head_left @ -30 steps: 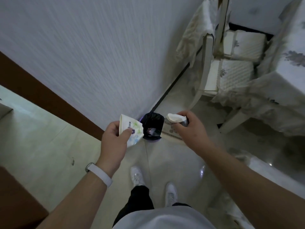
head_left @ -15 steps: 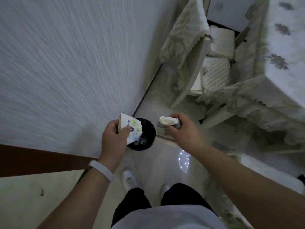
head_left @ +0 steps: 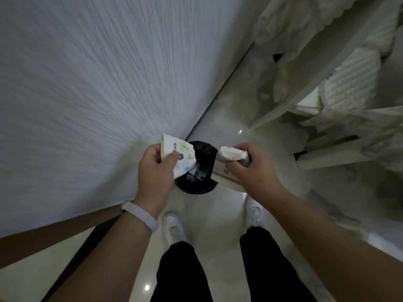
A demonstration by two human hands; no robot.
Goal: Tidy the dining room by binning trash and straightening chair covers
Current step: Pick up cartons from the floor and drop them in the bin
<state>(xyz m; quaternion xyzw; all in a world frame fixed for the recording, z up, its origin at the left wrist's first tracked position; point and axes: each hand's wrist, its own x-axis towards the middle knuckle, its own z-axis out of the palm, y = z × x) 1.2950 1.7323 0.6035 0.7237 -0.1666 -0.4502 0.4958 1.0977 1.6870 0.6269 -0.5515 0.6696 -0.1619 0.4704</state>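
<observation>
One ribbed white wall [head_left: 109, 83] met glossy floor tiles [head_left: 218, 214]; one white chair [head_left: 283, 107] wore a crumpled fabric cover [head_left: 290, 25]. One round bin [head_left: 196, 189], lined with black plastic, stood by the wall holding a few dark scraps. Two hands hovered above it: the left hand [head_left: 156, 171] pinched one flat printed paper [head_left: 182, 154], the right hand [head_left: 250, 171] clutched one wadded white tissue [head_left: 231, 153]

One view only. Scene is being shot from a head-worn wide-angle camera, being aimed forward and steeply down. Left hand [head_left: 156, 171] and right hand [head_left: 253, 171] are being framed close, mid-picture; bin [head_left: 196, 186] and floor [head_left: 213, 214] are being seen farther below, wall [head_left: 87, 83] being caught at left.
</observation>
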